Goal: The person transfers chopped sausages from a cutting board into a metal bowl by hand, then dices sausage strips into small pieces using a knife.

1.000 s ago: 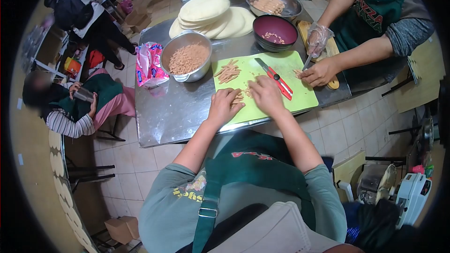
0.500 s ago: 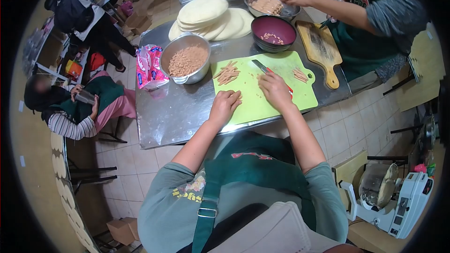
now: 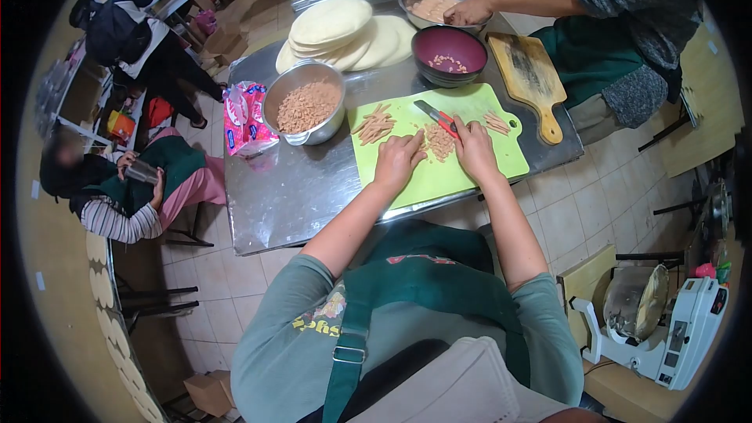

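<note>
On the lime-green cutting board (image 3: 395, 192) sits a small heap of diced pinkish-brown food (image 3: 440, 143), perhaps sausage. My right hand (image 3: 476, 158) is closed around the red handle of a kitchen knife (image 3: 435, 114), its dark blade lying over the board and pointing away to the left. At the heap's left side my left hand (image 3: 398, 160) rests with fingers stretched out, fingertips touching the pieces. Uncut strips (image 3: 374, 124) lie at the board's left, and a few more strips (image 3: 497, 123) lie right of the knife.
Behind the board stand a metal pot (image 3: 333, 121) of diced pieces and a purple bowl (image 3: 446, 48). A wooden board (image 3: 540, 82), a pink packet (image 3: 244, 117) and stacked flatbreads (image 3: 333, 22) share the table. A co-worker's hand (image 3: 470, 12) reaches into a metal bowl (image 3: 409, 6).
My hands have drawn together around the diced heap, which now shows between them. The knife has shifted slightly left with my right hand. The co-worker's hand has lowered into the metal bowl.
</note>
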The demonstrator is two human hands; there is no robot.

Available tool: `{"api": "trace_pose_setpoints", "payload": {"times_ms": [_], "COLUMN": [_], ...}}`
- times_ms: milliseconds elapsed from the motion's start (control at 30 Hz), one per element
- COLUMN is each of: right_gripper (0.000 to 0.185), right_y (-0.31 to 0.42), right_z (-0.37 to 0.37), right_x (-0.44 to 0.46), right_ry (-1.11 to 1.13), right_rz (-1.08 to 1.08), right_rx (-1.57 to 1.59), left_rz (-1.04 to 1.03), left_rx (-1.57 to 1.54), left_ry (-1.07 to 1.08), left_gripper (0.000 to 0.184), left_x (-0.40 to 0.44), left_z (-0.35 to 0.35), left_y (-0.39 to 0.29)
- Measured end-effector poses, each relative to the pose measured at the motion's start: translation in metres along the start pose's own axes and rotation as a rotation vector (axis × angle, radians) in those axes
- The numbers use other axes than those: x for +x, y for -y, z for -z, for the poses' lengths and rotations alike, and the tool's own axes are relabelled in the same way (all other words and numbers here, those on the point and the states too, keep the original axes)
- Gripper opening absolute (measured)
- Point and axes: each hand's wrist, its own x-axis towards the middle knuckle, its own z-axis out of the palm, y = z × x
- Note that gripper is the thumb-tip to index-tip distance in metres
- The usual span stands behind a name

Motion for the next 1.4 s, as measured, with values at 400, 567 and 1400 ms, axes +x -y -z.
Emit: {"api": "trace_pose_setpoints", "payload": {"times_ms": [400,567,1400], "right_gripper": [0.046,0.056,0.057], "right_y": [0.035,0.034,0.072], "right_z": [0.05,0.049,0.026], "right_x": [-0.042,-0.067,-0.082], "right_ry": [0.331,0.299,0.262], "right_rz": [-0.687,-0.718,-0.209], "right_rx": [1.472,1.515,0.048], "left_rz": [-0.039,-0.116,-0.082], "left_rx": [-0.153,-0.073,0.088], "left_ry": [-0.032,-0.09,-0.058], "left_gripper": [0.034,0.023,0.016], "left_x": [-0.007,-0.008,-0.003], "left_z": [0.008,0.007,0.004], "left_y": [0.007,0.005,-0.01]}}
